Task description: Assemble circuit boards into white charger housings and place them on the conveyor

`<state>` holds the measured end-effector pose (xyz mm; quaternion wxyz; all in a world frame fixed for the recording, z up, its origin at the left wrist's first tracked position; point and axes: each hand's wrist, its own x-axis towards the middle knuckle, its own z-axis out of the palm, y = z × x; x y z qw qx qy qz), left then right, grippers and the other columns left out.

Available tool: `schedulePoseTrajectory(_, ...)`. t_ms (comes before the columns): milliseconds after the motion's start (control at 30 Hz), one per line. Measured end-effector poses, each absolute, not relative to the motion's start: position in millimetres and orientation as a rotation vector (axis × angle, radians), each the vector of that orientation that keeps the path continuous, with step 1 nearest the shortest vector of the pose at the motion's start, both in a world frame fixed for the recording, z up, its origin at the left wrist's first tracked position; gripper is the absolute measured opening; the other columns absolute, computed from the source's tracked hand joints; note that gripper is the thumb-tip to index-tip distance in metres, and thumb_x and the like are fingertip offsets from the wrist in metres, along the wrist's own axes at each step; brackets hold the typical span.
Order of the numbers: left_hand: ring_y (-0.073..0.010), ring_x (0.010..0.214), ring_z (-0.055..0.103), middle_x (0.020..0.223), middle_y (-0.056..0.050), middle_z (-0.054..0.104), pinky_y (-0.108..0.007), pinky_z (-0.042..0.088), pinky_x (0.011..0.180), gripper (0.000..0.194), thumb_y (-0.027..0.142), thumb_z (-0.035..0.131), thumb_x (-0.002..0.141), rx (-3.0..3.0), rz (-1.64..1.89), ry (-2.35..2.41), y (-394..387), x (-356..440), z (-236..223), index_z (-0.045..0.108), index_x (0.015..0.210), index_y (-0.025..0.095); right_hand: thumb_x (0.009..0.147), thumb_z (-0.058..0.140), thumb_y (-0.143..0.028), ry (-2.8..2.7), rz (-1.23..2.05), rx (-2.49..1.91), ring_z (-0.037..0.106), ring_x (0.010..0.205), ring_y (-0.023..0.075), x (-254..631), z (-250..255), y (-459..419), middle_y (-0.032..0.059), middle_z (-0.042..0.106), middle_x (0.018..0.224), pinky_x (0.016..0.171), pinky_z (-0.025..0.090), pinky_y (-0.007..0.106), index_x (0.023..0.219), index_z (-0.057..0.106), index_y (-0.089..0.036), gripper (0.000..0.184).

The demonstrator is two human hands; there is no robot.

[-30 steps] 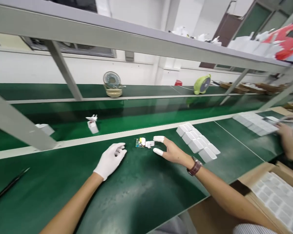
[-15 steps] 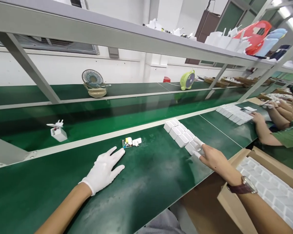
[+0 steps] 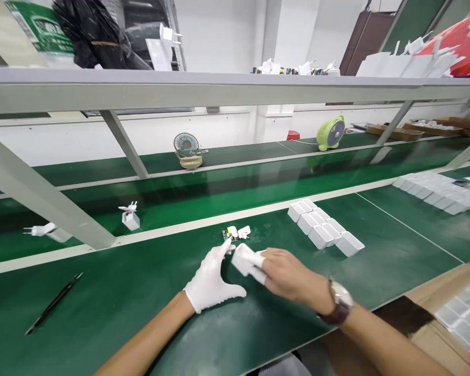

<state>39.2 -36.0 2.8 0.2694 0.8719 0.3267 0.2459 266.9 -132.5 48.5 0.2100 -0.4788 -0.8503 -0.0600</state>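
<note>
My right hand (image 3: 292, 272), with white finger cots on its fingers, grips a white open-topped plastic case (image 3: 242, 259) tilted above the green table. Facing it from the left is my left hand (image 3: 213, 281) in a white glove, fingers and thumb spread and holding nothing. Just beyond the left fingertips lies a small circuit board (image 3: 230, 234) with yellow and white parts. A white plug piece (image 3: 244, 232) is at its right end. Several more white cases (image 3: 320, 236) stand grouped on the table, right of centre.
A black pen-like tool (image 3: 54, 304) lies at left. Beyond the pale strip sit a plug-topped case (image 3: 130, 219) and another plug unit (image 3: 49, 231). A cardboard box (image 3: 423, 344) of cases is at lower right. Shelf posts (image 3: 43, 190) rise at left. Two fans stand behind.
My right hand has taken a case from the group and brought it left, near my left hand. The camera view has turned left.
</note>
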Motion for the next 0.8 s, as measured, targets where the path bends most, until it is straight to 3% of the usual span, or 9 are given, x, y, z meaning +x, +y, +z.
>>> schedulePoseTrajectory(133,-0.0275,0.119,0.061,0.127,-0.009,0.062,-0.048,0.047,0.106,0.081,0.028,0.072,0.076,2.182,0.836,1.11,-26.7,31.8,-0.4,0.033,0.147,0.024,0.092,0.054,-0.016,-2.42,-0.226,-1.084,0.057,0.066,0.0182,227.0,39.0,-82.8,0.0047,0.065,0.073,0.069,0.045,0.033,0.078,0.062,-0.019,0.015)
schedulePoseTrajectory(200,-0.0276,0.119,0.06,0.126,-0.007,0.062,-0.048,0.047,0.106,0.066,0.027,0.071,0.076,2.148,0.881,1.247,-17.8,20.7,2.7,0.045,0.137,0.025,0.095,0.056,-0.024,-2.322,-0.182,-1.075,0.063,0.079,0.0212,225.9,36.6,-61.9,0.0078,0.07,0.086,0.078,0.048,0.035,0.097,0.066,-0.017,0.012)
schedulePoseTrajectory(300,-0.0286,0.124,0.054,0.13,-0.005,0.057,-0.05,0.043,0.107,0.059,0.025,0.074,0.075,2.19,0.853,1.335,-9.9,5.4,11.6,0.052,0.129,0.03,0.093,0.063,-0.045,-2.187,-0.027,-1.231,0.062,0.109,0.0282,240.9,23.3,-35.4,0.0145,0.068,0.118,0.095,0.047,0.043,0.134,0.053,-0.016,0.052)
schedulePoseTrajectory(400,-0.0281,0.13,0.049,0.135,-0.007,0.051,-0.049,0.041,0.11,0.061,0.021,0.075,0.074,2.207,0.872,1.211,-9.0,0.1,18.1,0.05,0.129,0.03,0.085,0.071,-0.051,-2.142,0.128,-1.41,0.058,0.119,0.0328,258.3,-0.9,-19.5,0.017,0.063,0.129,0.1,0.046,0.05,0.143,0.045,-0.017,0.072)
schedulePoseTrajectory(533,-0.0284,0.126,0.051,0.128,-0.008,0.05,-0.048,0.044,0.107,0.064,0.021,0.081,0.068,2.213,0.833,1.138,-9.2,1.9,17.2,0.054,0.125,0.028,0.088,0.069,-0.037,-2.15,0.253,-1.462,0.056,0.124,0.0326,269.1,-22.0,-17.1,0.0164,0.058,0.136,0.103,0.046,0.051,0.142,0.046,-0.018,0.062)
schedulePoseTrajectory(667,-0.0289,0.125,0.05,0.128,-0.007,0.051,-0.049,0.046,0.106,0.075,0.022,0.085,0.064,2.202,0.754,1.193,-8.0,0.4,14.1,0.053,0.13,0.033,0.088,0.066,-0.028,-2.108,0.289,-1.456,0.062,0.11,0.03,271.6,-22.4,-21.1,0.0129,0.067,0.117,0.096,0.051,0.049,0.142,0.044,-0.017,0.059)
schedulePoseTrajectory(800,-0.0277,0.122,0.054,0.125,-0.006,0.057,-0.047,0.047,0.105,0.059,0.023,0.08,0.068,2.166,0.709,1.263,-4.7,-1.8,13.8,0.057,0.122,0.028,0.088,0.062,-0.024,-2.106,0.185,-1.352,0.06,0.111,0.0307,270.2,-21.7,-25.7,0.0122,0.067,0.111,0.096,0.051,0.049,0.139,0.046,-0.016,0.054)
